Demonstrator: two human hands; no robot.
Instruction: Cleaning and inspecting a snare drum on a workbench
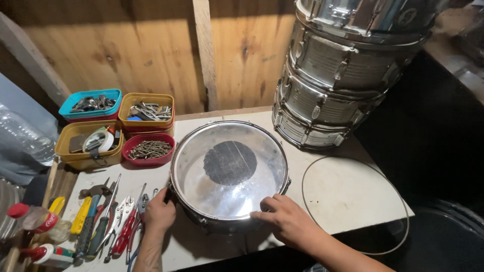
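Observation:
A chrome snare drum [229,171] lies flat on the white tabletop [343,191], its clear head showing a dark round patch [230,162] in the middle. My left hand [159,212] grips the drum's near-left rim and shell. Fingers spread, my right hand [286,220] rests on the near-right rim, with fingertips on the edge of the head.
A stack of chrome drums [343,70] stands at the back right. A thin metal hoop [355,201] lies right of the drum. Tubs of screws and hardware [148,148] sit at the back left. Pliers, screwdrivers and a hammer [108,221] lie left of my left hand, bottles [35,221] further left.

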